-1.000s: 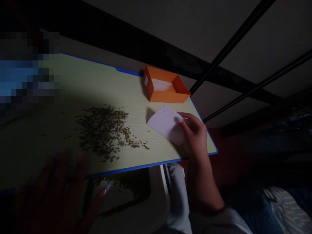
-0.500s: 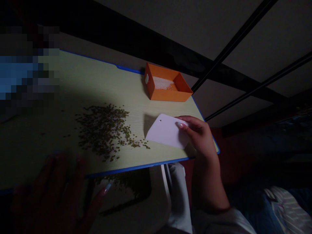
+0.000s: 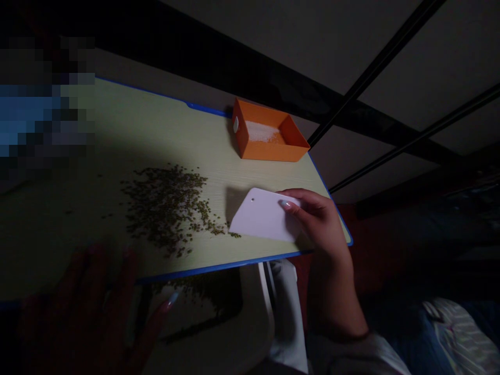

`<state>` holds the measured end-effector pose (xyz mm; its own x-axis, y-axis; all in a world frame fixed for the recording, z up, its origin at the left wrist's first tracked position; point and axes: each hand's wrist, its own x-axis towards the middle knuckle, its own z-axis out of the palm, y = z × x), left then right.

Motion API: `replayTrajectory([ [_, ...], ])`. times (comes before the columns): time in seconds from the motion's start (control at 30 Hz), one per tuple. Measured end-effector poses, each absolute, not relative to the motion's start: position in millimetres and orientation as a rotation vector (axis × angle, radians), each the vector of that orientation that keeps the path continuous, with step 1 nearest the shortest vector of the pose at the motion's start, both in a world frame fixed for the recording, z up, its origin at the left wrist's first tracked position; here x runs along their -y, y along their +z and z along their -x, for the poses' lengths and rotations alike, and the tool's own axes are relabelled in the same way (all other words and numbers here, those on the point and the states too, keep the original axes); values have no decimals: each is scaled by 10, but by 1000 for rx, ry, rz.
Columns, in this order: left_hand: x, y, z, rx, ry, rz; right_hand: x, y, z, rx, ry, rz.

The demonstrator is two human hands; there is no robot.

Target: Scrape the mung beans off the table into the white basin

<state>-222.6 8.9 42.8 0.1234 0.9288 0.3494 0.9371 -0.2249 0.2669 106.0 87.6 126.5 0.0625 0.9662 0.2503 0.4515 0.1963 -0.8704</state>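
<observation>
My right hand (image 3: 320,224) is closed on a white flat plastic scraper (image 3: 260,214), pinching its right end and holding it on edge on the pale green table (image 3: 128,130). The scraper's left corner is just right of a loose pile of small green beans (image 3: 164,208) spread over the table's middle. My left hand (image 3: 89,307) lies in deep shadow at the table's near edge with its fingers spread. Its thumb points toward a dark tray (image 3: 203,302) that sits below the edge and holds more beans.
An orange rectangular box (image 3: 269,138) with something white inside stands at the table's far right corner. The table has a blue rim (image 3: 219,268). A white table leg (image 3: 289,312) shows beneath. Dark floor tiles lie beyond. A pixelated patch covers the far left.
My right hand has turned the scraper and slid it left and nearer, so its corner now nearly touches the beans. My left hand has stayed put.
</observation>
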Motion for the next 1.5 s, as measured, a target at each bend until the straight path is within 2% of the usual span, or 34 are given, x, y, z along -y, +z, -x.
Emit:
replayTrajectory([
  [0.43, -73, 491, 2134, 1956, -819, 2372, -777, 1193, -947, 1505, 715, 1392],
  [0.93, -59, 552, 2132, 1993, -888, 2370, -660, 1214, -672, 1603, 997, 1281],
  [1.07, -58, 546, 2103, 2003, -996, 2306, -565, 1271, -758, 1557, 874, 1323],
  [1.3, -49, 489, 2130, 1977, -890, 2300, -631, 1235, -1021, 1196, 374, 1533],
  [1.5, -53, 473, 2138, 1938, -863, 2302, -894, 1187, -867, 1302, 464, 1473],
])
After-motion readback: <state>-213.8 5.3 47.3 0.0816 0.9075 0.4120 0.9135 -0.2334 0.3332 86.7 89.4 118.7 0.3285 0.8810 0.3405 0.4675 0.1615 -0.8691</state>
